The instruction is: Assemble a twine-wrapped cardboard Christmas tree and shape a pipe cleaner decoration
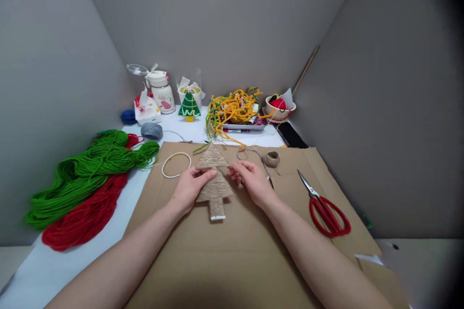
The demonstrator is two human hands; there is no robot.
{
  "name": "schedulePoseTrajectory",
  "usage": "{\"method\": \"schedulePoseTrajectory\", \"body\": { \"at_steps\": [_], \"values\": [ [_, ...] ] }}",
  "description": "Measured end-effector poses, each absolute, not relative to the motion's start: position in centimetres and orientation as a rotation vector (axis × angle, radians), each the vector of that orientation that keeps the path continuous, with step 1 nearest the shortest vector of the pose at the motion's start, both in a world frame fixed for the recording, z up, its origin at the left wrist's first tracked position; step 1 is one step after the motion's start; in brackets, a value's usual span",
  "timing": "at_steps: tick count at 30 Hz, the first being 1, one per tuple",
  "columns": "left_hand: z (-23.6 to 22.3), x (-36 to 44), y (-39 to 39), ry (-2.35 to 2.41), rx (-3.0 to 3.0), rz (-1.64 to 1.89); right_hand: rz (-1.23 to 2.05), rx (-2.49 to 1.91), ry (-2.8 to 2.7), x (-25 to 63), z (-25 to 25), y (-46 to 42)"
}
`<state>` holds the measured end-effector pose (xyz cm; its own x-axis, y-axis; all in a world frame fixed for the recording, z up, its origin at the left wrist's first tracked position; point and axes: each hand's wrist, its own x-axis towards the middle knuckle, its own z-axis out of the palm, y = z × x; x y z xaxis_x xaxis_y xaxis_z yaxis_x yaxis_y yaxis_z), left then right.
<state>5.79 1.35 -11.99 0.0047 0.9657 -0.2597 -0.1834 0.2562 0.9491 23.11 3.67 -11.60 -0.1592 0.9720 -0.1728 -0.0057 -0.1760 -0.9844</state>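
A tree-shaped cutout wrapped in brown twine (pixel 215 186) is held upright over the cardboard, with a white edge showing at the bottom of its trunk. My left hand (pixel 190 187) is closed on its left side, the thumb lying across the front. At the right corner of the upper tier, my right hand (pixel 252 178) has its thumb and fingers pinched together. What sits between those fingertips is too small to make out. Beyond the right hand lies a small ball of brown twine (pixel 271 159). A white ring (pixel 176 165) lies left of the tree.
Red-handled scissors (pixel 326 212) lie on the cardboard sheet (pixel 232 270) at right. Green yarn (pixel 79 169) and red yarn (pixel 87 217) are heaped at left. Behind are grey yarn (pixel 151 131), a bottle (pixel 162 94), a green felt tree (pixel 189 106), orange yarn (pixel 235 108) and a bowl (pixel 281 112).
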Motion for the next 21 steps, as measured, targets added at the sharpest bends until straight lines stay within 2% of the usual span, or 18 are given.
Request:
{"method": "schedulePoseTrajectory", "body": {
  "at_steps": [5,13,17,21],
  "values": [
    [-13.1,6.0,1.1,1.469,1.218,1.092,1.069,-1.369,-1.281,23.7,-12.1,4.5],
    [-12.1,5.4,-0.1,1.77,1.833,0.994,0.836,-1.321,-1.702,23.2,-11.2,2.9],
    [-10.6,4.6,-0.6,1.759,1.857,1.158,0.577,-1.248,-2.146,21.9,-10.1,1.8],
    [-9.2,3.9,-0.3,1.751,1.817,1.348,0.484,-1.304,-2.471,19.1,-10.3,1.8]
  ]
}}
